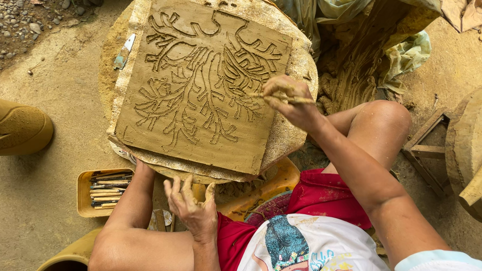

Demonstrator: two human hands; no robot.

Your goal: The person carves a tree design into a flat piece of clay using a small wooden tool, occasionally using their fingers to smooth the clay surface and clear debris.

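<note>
Right hand [288, 101] pinched shut around a thin wooden carving stick [289, 98], fingers curled tight, stick lying crosswise through the grip and jutting out on both sides of it. Directly beneath and to the left of that grip, a square clay slab [194, 83] carved with a branching tree pattern, resting tilted on a round, clay-crusted board [301, 124]. Stick tip touching or just above the slab's right edge; which of the two could not be told. Left hand [192, 205] holding nothing, fingers spread loosely and raised, just below the board's near rim, well apart from the stick. Left of that open hand, near it, a yellow tray [85, 201] filled with more wooden tools [111, 189]. Beyond the pinching grip, upward and to the right, a lump of wet clay [358, 63] half wrapped in pale plastic sheeting [366, 2]. Below the grip, a bare knee [386, 119] and red shorts [321, 194].
</note>
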